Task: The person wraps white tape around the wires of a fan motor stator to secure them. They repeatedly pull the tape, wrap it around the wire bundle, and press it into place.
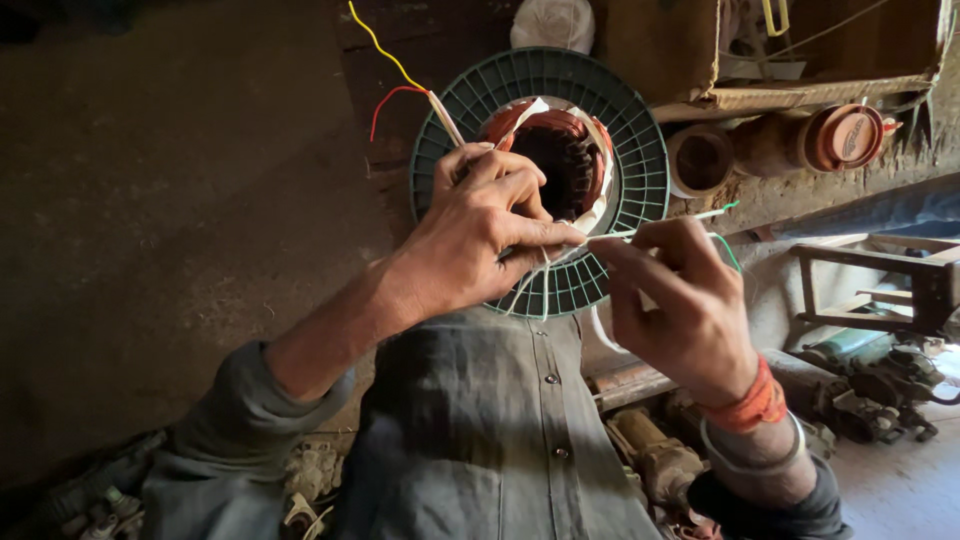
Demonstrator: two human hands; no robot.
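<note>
A round green ribbed fan-motor housing (640, 160) with copper windings and white insulating paper (600, 205) in its centre rests against my lap. My left hand (470, 235) grips its near edge, pinching white thread against the windings. My right hand (675, 300) pinches and pulls the white thread (600, 240) taut to the right, level with the left thumb. Yellow (380, 45) and red (385, 100) lead wires stick up from behind my left hand, and a green wire (728, 250) runs behind my right hand.
Brown cylindrical motor parts (845, 135) and a cardboard box (820, 80) lie on a ledge at upper right. A wooden frame (900, 280) and greasy machine parts (880, 390) sit at right. More metal parts (650, 460) lie beside my knees. Dark ground spreads to the left.
</note>
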